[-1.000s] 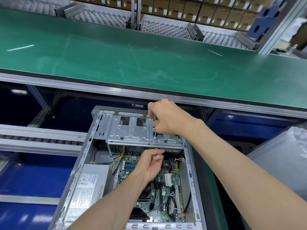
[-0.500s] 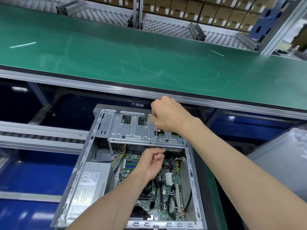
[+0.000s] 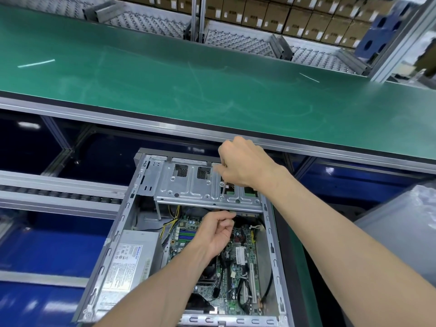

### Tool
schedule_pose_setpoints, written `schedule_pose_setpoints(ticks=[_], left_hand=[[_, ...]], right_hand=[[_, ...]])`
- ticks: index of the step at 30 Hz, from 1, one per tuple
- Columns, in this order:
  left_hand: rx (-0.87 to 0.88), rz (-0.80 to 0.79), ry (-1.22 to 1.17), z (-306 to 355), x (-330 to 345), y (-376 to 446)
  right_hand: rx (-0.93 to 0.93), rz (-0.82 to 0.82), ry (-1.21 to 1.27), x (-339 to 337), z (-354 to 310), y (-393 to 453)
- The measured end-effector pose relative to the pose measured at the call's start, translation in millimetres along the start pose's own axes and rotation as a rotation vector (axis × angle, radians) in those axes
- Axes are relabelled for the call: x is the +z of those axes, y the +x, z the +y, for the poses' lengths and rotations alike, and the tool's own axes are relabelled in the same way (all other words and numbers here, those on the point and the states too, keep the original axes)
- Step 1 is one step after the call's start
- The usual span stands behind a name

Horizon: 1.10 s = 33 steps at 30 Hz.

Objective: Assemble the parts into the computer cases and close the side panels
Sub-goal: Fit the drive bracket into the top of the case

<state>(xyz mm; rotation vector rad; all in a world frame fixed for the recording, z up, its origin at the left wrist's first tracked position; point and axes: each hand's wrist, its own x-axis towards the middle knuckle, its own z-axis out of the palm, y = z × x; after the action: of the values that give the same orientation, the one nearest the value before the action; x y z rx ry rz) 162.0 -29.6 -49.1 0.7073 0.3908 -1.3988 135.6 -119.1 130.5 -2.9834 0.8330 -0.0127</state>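
An open computer case [image 3: 107,253] lies on its side below the green bench, showing a green motherboard [image 3: 238,274] and a grey power supply [image 3: 128,258]. A silver drive cage [image 3: 188,185] spans the case's far end. My right hand [image 3: 245,166] is above the cage's right part, gripping a thin screwdriver [image 3: 223,188] whose tip touches the cage. My left hand [image 3: 217,232] is just under the cage's front edge with fingers curled; what it holds is hidden.
A green conveyor belt [image 3: 212,86] with a metal front rail runs across above the case. Cardboard boxes [image 3: 295,17] and metal trays sit behind it. A grey bagged object [image 3: 401,234] is at the right. Blue bins and roller rails lie to the left.
My right hand has shifted slightly along the drive cage with the screwdriver. The left hand stays under the cage edge.
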Motion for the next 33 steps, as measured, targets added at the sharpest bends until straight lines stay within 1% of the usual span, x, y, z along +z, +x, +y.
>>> schedule_pose_setpoints(ticks=[4, 8, 10, 13, 16, 21, 23, 24, 26, 27, 30, 33], left_hand=[[0.005, -0.006, 0.002, 0, -1, 0], [0.003, 0.000, 0.000, 0, 0, 0], [-0.002, -0.001, 0.000, 0, 0, 1], [-0.007, -0.008, -0.011, 1, 0, 0], [-0.011, -0.006, -0.011, 1, 0, -1], [-0.011, 0.005, -0.006, 1, 1, -1], [-0.013, 0.014, -0.010, 1, 1, -1], [-0.013, 0.017, -0.010, 1, 1, -2], [-0.015, 0.013, -0.009, 1, 1, -1], [-0.016, 0.011, -0.007, 1, 1, -2], [-0.019, 0.001, -0.009, 1, 2, -3], [-0.020, -0.011, -0.008, 1, 2, -3]], right_hand=[[-0.035, -0.112, 0.105, -3, -2, 2], [-0.019, -0.019, 0.038, 1, -5, 3], [0.013, -0.004, 0.022, 2, -5, 3], [-0.006, -0.058, 0.021, -3, -6, 4], [-0.011, -0.115, 0.090, -6, -4, 5], [0.023, 0.014, 0.017, 3, -4, 2], [0.021, 0.013, -0.005, 2, -6, 2], [0.014, -0.017, 0.010, -1, -7, 3], [-0.003, -0.090, 0.094, -5, -9, 3], [-0.005, -0.097, 0.117, -5, -8, 4], [0.010, -0.031, 0.090, 1, -6, 6], [0.092, 0.025, 0.003, 5, 1, 7]])
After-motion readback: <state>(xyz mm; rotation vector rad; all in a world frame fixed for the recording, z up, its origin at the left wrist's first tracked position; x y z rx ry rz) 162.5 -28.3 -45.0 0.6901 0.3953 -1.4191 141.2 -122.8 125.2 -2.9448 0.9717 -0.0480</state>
